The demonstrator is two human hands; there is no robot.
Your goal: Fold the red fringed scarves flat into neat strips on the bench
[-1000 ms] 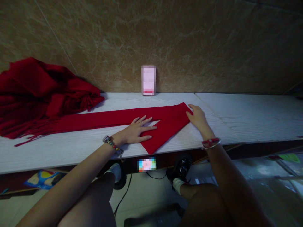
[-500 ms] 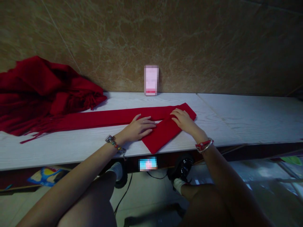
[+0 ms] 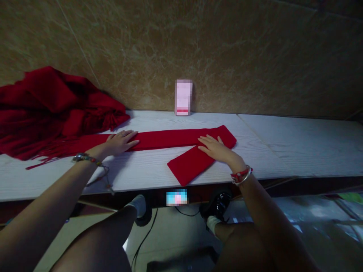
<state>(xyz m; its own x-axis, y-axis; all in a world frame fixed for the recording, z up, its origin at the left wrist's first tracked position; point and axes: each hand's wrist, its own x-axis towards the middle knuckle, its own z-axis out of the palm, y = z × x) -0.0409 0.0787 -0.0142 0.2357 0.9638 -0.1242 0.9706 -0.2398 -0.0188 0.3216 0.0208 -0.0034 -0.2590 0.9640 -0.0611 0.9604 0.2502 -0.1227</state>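
A long red scarf [image 3: 167, 139] lies flattened into a narrow strip along the white wood-grain bench. Its right end bends over, and the folded part slants down toward the front edge. My right hand [image 3: 217, 148] rests on that bend with its fingers spread. Farther left, my left hand [image 3: 120, 143] lies on the strip, fingers stretched out and holding nothing. The scarf's fringed end, left of that hand, runs up to a heap of crumpled red fabric [image 3: 56, 102] with fringes of its own; where one stops and the other begins is hard to tell.
A pale pink blurred box-like thing [image 3: 183, 97] stands against the brown marbled wall [image 3: 147, 45]. The white bench [image 3: 269, 151] continues to the right. Below its front edge are a blurred blue item [image 3: 177, 197], a black shoe [image 3: 219, 204] and a dark cable [image 3: 147, 234] on the floor.
My left hand has slid left along the strip, away from the folded part. The right hand has shifted slightly and stays on the bend. The scarf keeps its shape.
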